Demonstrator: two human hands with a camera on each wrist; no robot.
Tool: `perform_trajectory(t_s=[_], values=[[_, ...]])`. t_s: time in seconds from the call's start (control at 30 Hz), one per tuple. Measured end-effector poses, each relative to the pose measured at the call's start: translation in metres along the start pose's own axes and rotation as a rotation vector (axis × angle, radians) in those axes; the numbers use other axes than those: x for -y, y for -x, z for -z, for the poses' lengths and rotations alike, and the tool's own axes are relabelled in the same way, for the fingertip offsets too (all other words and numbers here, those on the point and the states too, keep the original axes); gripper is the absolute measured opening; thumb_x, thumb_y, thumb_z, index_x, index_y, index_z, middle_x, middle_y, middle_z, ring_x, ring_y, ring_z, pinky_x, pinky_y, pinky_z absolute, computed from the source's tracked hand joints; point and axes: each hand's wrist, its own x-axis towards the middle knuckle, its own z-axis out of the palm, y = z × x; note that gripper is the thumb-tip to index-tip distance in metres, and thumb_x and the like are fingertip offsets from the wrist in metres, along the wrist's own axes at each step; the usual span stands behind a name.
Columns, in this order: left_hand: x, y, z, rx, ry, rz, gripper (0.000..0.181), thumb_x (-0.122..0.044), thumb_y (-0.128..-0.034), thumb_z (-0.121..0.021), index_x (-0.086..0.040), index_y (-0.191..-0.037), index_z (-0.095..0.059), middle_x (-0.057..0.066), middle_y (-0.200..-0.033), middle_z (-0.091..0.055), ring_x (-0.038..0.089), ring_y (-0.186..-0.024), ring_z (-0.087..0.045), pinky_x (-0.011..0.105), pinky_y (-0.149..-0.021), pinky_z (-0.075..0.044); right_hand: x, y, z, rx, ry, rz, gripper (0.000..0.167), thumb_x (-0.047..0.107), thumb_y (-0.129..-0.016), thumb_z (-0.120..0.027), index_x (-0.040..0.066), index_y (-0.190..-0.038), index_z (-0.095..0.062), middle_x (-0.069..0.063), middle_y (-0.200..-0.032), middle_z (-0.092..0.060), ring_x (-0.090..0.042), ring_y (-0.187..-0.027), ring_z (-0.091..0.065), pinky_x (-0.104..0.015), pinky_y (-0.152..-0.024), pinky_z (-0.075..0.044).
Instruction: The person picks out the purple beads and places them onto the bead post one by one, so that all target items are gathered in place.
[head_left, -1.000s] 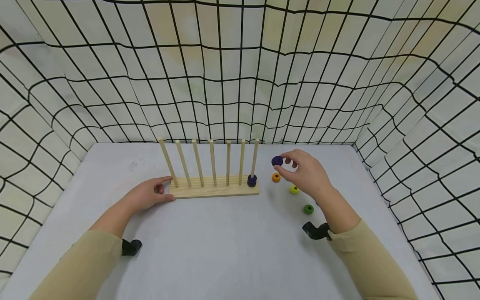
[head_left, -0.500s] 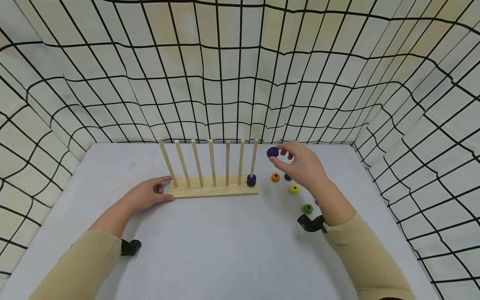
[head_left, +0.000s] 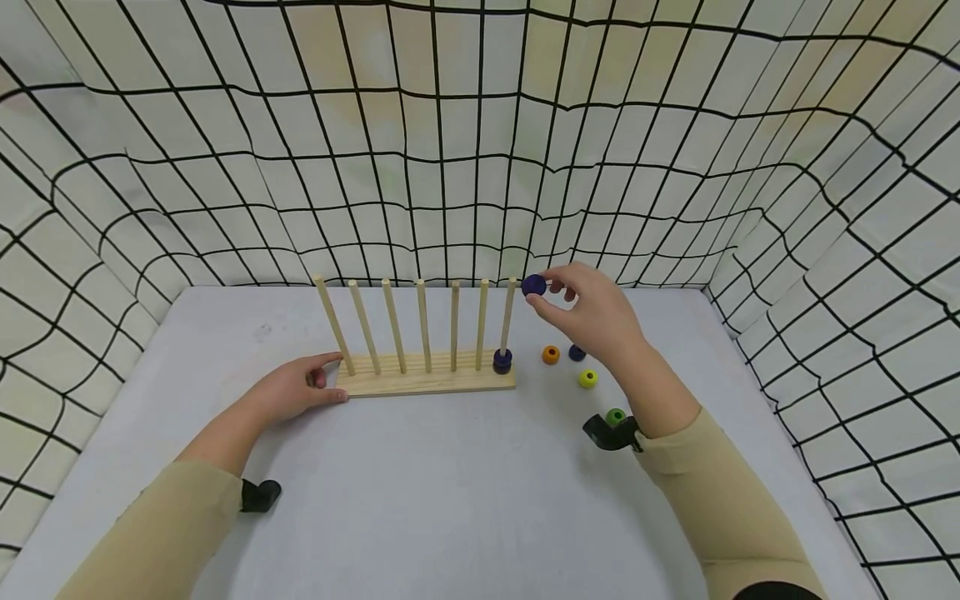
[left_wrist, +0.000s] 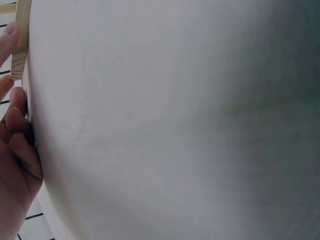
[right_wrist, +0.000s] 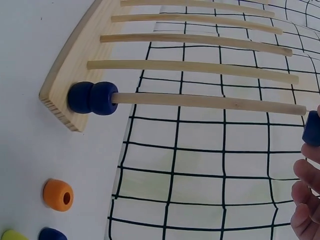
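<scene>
Right hand [head_left: 596, 312] pinches blue bead [head_left: 533, 285] beside tip of rightmost peg [head_left: 507, 317]; left hand [head_left: 292, 390] grips rack [head_left: 423, 383]. Apparently threading; next needs centring over tip.

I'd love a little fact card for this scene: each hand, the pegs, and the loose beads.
Left hand: holds the wooden base by its left end
Right hand: pinches a blue bead near the tip of the rightmost peg, not threaded
Pegs: seven
Threaded: two blue beads, at the bottom of the rightmost peg
Loose in view: orange bead, yellow bead, green bead, another blue bead
Surface: white table
</scene>
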Motion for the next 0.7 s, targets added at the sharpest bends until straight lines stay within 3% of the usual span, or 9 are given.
perform_trajectory(t_s=[0.4,0.7], values=[[0.001,0.0,0.001,-0.006,0.0,-0.001,0.085,-0.052,-0.0846,-0.074,-0.002,-0.146,-0.044,0.005,-0.09,-0.051,0.019,-0.079,-0.045,0.036,-0.069,-0.035,0.008,-0.01,-0.003,-0.035,-0.029,0.006,0.049,0.047,-0.094,-0.064,0.014,-0.131,-0.064,-0.001,-0.107,-0.064,-0.018,-0.095,-0.054,-0.035,-0.077,-0.046],[0.003,-0.001,0.0,0.0,0.002,0.009,0.088,-0.053,-0.0837,-0.074,-0.003,-0.148,-0.042,0.005,-0.09,-0.051,0.019,-0.079,-0.046,0.036,-0.069,-0.036,0.012,-0.014,-0.006,-0.012,-0.059,-0.015,0.052,0.049,-0.094,-0.063,0.014,-0.132,-0.063,-0.004,-0.109,-0.063,-0.021,-0.097,-0.054,-0.036,-0.076,-0.045]])
